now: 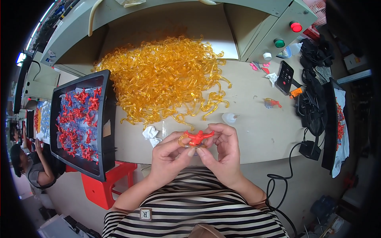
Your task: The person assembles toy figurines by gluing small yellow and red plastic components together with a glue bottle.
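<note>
Between both hands, close to the table's front edge, is a small red figurine [197, 137] with a curved yellow see-through piece [182, 140] at its left side. My left hand [170, 155] pinches the yellow piece and the base, thumb at the front. From the other side my right hand [220, 152] grips the figurine, its thumb meeting the left one below. Beyond the hands spreads a large heap of clear yellow curled plastic pieces [162, 79]. A small white dropper bottle [229, 118] lies just past my right hand, and a crumpled white tissue [151, 135] lies past my left.
At left, a black tray [104, 146] of red and blue figurines rests by a red stool [97, 190]. Another figurine [273, 103], a phone [285, 77] and a black cable [291, 158] are at right. A machine housing [254, 39] with red and green buttons stands behind.
</note>
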